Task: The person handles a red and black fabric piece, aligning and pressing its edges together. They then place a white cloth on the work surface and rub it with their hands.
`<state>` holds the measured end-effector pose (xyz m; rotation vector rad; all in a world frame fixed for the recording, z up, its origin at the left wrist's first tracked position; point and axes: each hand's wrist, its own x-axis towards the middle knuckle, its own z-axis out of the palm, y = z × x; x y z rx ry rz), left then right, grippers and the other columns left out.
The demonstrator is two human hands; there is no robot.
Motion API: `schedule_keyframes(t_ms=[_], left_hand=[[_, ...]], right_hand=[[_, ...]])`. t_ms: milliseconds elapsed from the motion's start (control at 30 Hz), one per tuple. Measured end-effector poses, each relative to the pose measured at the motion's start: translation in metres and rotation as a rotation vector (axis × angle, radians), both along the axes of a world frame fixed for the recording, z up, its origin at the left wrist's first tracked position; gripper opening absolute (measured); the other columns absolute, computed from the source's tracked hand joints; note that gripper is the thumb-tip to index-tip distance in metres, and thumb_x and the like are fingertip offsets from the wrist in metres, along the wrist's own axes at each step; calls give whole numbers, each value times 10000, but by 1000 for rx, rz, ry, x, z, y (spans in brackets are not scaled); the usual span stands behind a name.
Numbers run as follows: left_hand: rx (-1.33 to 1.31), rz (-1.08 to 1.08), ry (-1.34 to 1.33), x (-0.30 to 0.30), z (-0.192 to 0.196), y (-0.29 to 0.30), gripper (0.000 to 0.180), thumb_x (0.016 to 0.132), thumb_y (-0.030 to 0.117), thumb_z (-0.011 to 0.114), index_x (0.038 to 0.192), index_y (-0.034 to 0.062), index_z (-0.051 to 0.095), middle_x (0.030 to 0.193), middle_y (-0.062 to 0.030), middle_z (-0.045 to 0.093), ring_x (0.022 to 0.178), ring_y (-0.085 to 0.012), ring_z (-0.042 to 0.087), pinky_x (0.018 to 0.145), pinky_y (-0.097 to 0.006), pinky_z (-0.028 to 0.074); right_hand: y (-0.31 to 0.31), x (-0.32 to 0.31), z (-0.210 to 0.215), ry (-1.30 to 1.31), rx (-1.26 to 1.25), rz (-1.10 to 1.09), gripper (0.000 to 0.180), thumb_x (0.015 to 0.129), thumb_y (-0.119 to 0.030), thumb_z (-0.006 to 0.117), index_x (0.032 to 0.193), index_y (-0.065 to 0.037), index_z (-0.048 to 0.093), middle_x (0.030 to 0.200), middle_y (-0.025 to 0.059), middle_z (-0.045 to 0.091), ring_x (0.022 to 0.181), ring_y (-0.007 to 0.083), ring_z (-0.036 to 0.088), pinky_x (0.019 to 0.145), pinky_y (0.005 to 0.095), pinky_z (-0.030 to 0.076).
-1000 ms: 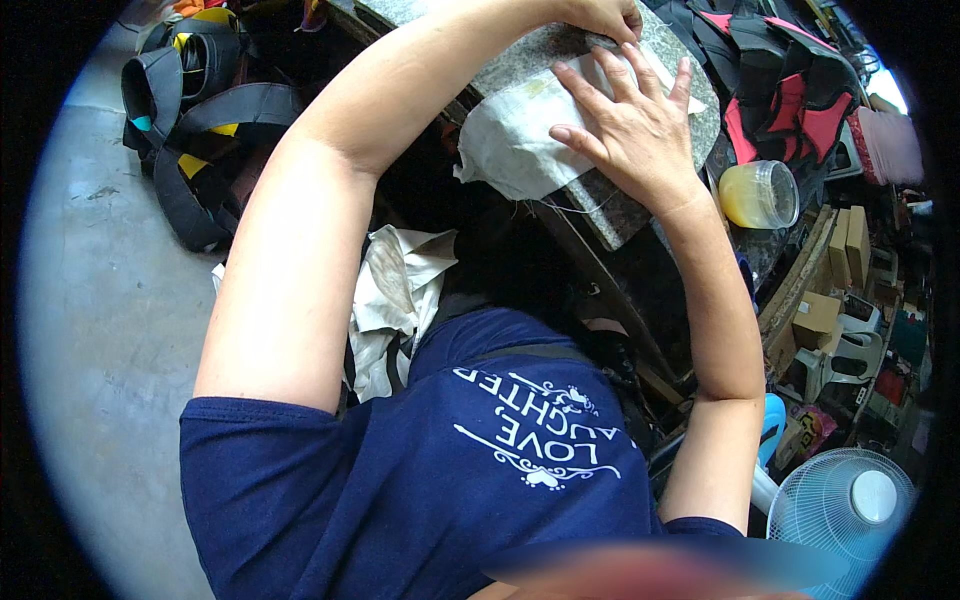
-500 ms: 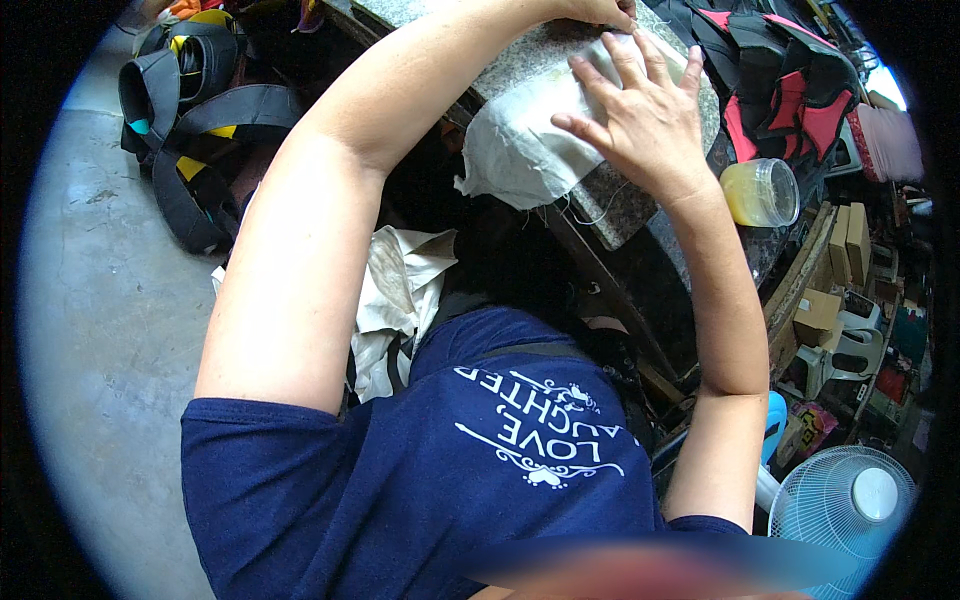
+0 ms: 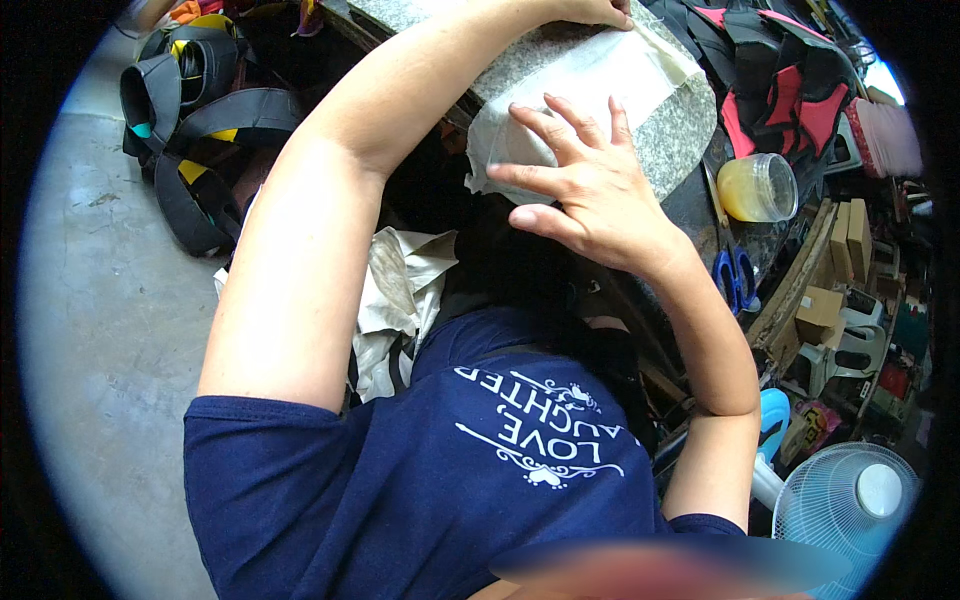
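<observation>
A thin white cloth lies on a grey speckled slab, with a ragged edge hanging at the near left end. My left hand is at the far edge of the cloth, partly cut off by the top of the picture. Its fingers are closed together on the cloth's far corner. My right hand is over the near end of the cloth, palm down, with fingers spread and holding nothing. Whether its fingertips press on the cloth or hover just above, I cannot tell.
Blue-handled scissors and an open clear jar of yellowish paste are on the dark table to the right. Black and pink pieces lie beyond. A fan stands at lower right. Black straps hang at left.
My right hand has slid toward me and left across the cloth, baring more of it and of the slab. The cloth lies flatter, and the scissors show now. My left hand stays put.
</observation>
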<state>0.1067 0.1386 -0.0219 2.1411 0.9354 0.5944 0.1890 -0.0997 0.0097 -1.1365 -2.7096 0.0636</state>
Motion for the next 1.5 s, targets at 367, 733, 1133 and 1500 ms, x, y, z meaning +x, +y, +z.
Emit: schedule_keyframes(t_ms=[367,733,1133,1500], left_hand=[[38,36,-16,3,7,2,297,828,333,705,999,92,745,944,-120,745,870,-244,700,784,-385,538],[269,128,-174,54,9,74,335,829,380,685,988,92,748,957,-138,743,900,-279,708,824,-397,543],[-190,144,-150,41,27,92,448,856,247,601,1247,30,604,881,-186,729,799,-318,720,783,-476,566],[256,556,-353,-80,38,-99,339,908,262,643,1207,103,655,1057,-196,694,987,-316,678,819,-450,535]], right_hand=[[14,-15,-18,-37,186,-155,662,933,-696,431,1349,-218,621,1529,136,433,1470,360,309,1130,731,162],[-18,50,-20,383,257,-213,504,887,-454,662,1319,-195,634,1251,91,594,1222,298,538,1135,593,277],[-18,56,-34,387,241,-206,634,875,-473,679,1433,-213,529,1227,110,558,1164,304,557,1118,596,321],[-24,51,-26,190,231,-175,616,899,-518,638,1446,-255,536,1388,48,577,1271,297,529,1154,597,273]])
